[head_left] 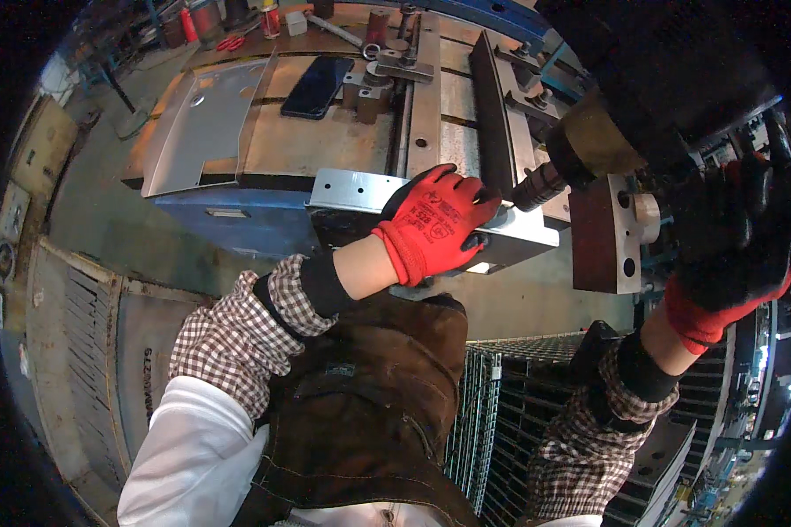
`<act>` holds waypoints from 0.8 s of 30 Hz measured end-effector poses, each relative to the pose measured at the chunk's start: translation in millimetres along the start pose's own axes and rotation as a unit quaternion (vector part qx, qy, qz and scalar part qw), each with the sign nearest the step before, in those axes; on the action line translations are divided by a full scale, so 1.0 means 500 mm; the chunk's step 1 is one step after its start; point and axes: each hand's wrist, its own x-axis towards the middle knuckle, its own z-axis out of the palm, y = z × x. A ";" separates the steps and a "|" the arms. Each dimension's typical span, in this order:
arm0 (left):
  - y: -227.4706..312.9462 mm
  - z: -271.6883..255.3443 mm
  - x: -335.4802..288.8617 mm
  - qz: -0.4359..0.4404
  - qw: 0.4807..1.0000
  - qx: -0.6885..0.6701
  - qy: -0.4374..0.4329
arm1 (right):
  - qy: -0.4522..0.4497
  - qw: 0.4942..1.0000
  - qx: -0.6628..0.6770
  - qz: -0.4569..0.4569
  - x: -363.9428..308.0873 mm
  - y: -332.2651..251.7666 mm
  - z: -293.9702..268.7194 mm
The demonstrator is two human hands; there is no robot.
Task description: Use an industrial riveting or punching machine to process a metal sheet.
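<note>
My left hand (pixel 439 220), in a red glove with black fingertips, is closed over the top of a bent sheet-metal piece (pixel 360 189) at the front of the machine table. Two small holes show near the metal's left end. Just beside my fingers, the drill chuck and bit (pixel 540 186) come down at the piece's right part; whether the tip touches is hidden. On the far right my right hand (pixel 729 255), also gloved, is raised beside the dark drill head (pixel 668 79). Its fingers look curled in shadow, and what they grip cannot be made out.
Another bent sheet-metal part (pixel 198 123) lies on the left of the slotted table (pixel 290 149). A black phone (pixel 318 88), clamps (pixel 404 66) and a wrench (pixel 334 29) lie farther back. A steel block (pixel 605 233) stands right of the drill. Wire baskets (pixel 523 386) stand below.
</note>
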 end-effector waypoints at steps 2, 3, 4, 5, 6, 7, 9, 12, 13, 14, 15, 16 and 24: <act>-0.001 -0.002 -0.001 -0.001 1.000 -0.002 -0.003 | -0.008 1.000 -0.013 -0.019 -0.004 0.007 -0.001; -0.001 0.000 0.000 0.002 1.000 -0.004 0.002 | -0.013 0.999 -0.020 -0.027 -0.004 0.006 -0.002; -0.001 0.002 0.000 0.006 1.000 -0.006 0.007 | -0.018 0.999 -0.026 -0.033 -0.005 0.006 -0.002; -0.001 0.004 0.001 0.007 1.000 -0.005 0.008 | -0.024 0.998 -0.030 -0.039 -0.006 0.006 -0.003; -0.001 0.005 0.001 0.008 1.000 -0.005 0.009 | -0.029 0.998 -0.034 -0.044 -0.007 0.007 -0.003; -0.001 0.006 0.000 0.008 1.000 -0.004 0.010 | -0.035 0.997 -0.037 -0.049 -0.007 0.008 -0.004; 0.001 0.001 0.002 0.008 1.000 -0.005 0.005 | -0.051 0.996 -0.042 -0.056 -0.007 0.012 -0.007; -0.002 0.001 -0.003 0.007 1.000 -0.001 0.006 | -0.098 0.993 -0.018 -0.058 -0.003 0.025 -0.012; -0.004 0.001 -0.006 0.006 1.000 0.002 0.008 | -0.127 0.991 0.012 -0.049 -0.001 0.030 -0.015; -0.001 0.000 -0.002 0.005 1.000 0.001 0.007 | -0.167 0.981 0.097 -0.011 0.009 0.023 -0.029; 0.003 0.000 0.001 0.003 1.000 0.000 0.006 | -0.206 0.961 0.182 0.027 0.019 0.016 -0.042; 0.006 -0.001 0.004 0.001 1.000 -0.002 0.005 | -0.242 0.931 0.265 0.065 0.027 0.009 -0.052; 0.000 0.010 -0.001 -0.001 1.000 -0.008 0.006 | -0.032 0.997 0.063 0.015 0.001 0.014 -0.013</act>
